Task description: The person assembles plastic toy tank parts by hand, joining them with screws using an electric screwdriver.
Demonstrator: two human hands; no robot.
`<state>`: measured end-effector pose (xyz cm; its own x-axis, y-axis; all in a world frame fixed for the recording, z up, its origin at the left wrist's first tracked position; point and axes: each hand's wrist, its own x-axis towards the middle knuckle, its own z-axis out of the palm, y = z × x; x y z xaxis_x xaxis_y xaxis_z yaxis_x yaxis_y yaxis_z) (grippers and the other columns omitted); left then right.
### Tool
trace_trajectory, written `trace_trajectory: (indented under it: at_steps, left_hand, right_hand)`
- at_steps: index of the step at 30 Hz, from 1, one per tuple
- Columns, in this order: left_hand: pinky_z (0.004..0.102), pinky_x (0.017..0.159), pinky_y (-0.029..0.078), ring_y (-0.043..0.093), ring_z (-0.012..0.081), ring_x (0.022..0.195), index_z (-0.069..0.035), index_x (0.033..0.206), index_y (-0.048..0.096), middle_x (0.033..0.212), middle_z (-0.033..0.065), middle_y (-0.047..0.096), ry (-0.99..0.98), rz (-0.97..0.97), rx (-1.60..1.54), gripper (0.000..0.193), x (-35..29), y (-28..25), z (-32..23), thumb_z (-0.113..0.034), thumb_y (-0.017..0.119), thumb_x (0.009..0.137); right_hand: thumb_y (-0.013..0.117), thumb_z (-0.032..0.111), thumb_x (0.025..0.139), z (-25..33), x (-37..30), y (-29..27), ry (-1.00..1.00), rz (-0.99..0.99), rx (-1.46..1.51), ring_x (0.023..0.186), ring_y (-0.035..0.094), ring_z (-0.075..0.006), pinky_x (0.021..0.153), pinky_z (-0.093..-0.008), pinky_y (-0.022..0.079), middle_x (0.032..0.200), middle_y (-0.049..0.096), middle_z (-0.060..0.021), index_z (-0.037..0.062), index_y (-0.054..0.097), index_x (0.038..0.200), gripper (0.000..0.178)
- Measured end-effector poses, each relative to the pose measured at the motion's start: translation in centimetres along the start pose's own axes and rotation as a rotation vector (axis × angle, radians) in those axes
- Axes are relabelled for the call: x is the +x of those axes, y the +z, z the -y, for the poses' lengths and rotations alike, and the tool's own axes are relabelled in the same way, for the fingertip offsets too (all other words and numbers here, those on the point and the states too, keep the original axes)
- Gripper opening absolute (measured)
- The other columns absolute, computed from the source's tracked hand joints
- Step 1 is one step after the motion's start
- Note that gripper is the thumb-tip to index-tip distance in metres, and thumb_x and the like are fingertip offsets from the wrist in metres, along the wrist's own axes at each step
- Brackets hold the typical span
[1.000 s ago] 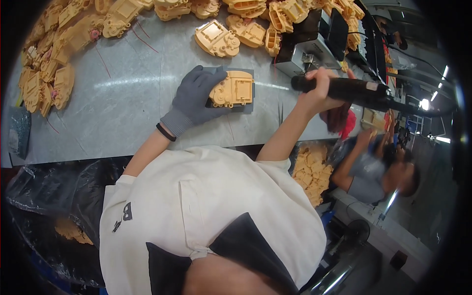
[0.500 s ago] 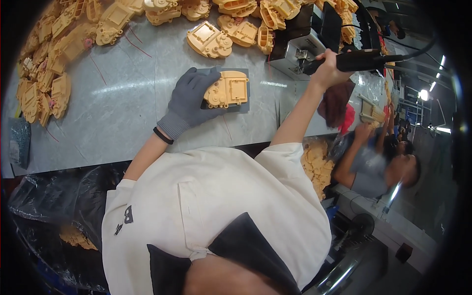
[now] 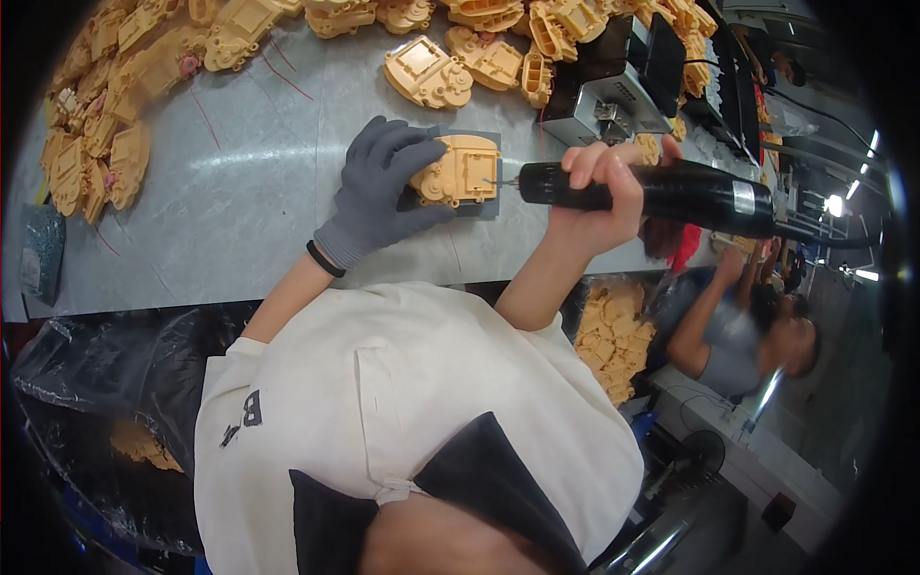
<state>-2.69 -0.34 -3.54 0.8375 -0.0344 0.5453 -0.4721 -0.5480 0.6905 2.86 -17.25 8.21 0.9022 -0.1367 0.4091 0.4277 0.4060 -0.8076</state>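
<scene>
A yellow plastic housing [image 3: 470, 171] with a square recess lies on a dark grey pad [image 3: 488, 212] on the bench. My left hand [image 3: 379, 192], in a grey knit glove, grips the housing's left side, its fingers and thumb curved round it. Bare, my right hand [image 3: 606, 196] is wrapped round a black electric screwdriver [image 3: 714, 199] held nearly level. Its thin bit points left and reaches the right part of the housing. Whether a screw sits on the tip is too small to tell.
Yellow housings [image 3: 426, 72] are heaped along the far and left bench. A black and silver box [image 3: 623, 101] stands at the back right, near the screwdriver. Thin red wires lie on the grey bench [image 3: 259, 211]. Another person [image 3: 733, 335] works at the right.
My right hand has brought the screwdriver from the black and silver box toward me and left, its bit now at the housing. My left hand keeps its hold on the housing.
</scene>
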Motion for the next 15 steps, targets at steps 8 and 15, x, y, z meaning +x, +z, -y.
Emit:
trace_trajectory:
  at_steps: [8,15]
  left_hand:
    - [0.0482,0.098,0.035,0.050,0.0282,0.106,-0.017,0.095,0.065,0.105,0.0049,0.059,0.026,0.006,0.066,0.036,0.3,-1.1,-1.1,-0.033,0.077,0.065]
    - [0.0475,0.097,0.036,0.056,0.0263,0.102,-0.015,0.085,0.069,0.093,0.0026,0.065,-0.005,-0.028,-0.061,0.022,0.7,-0.9,-1.9,-0.023,0.077,0.066]
  right_hand:
    - [0.048,0.001,0.074,-0.8,-1.0,2.7,0.098,0.085,0.162,0.043,0.047,-0.0170,0.048,-0.0323,0.046,0.059,0.046,-0.0086,0.0009,0.023,0.128,0.059]
    - [0.048,0.001,0.074,-0.8,-1.0,2.7,0.105,0.065,0.165,0.043,0.047,-0.0170,0.048,-0.0320,0.046,0.059,0.046,-0.0086,0.0014,0.023,0.127,0.059]
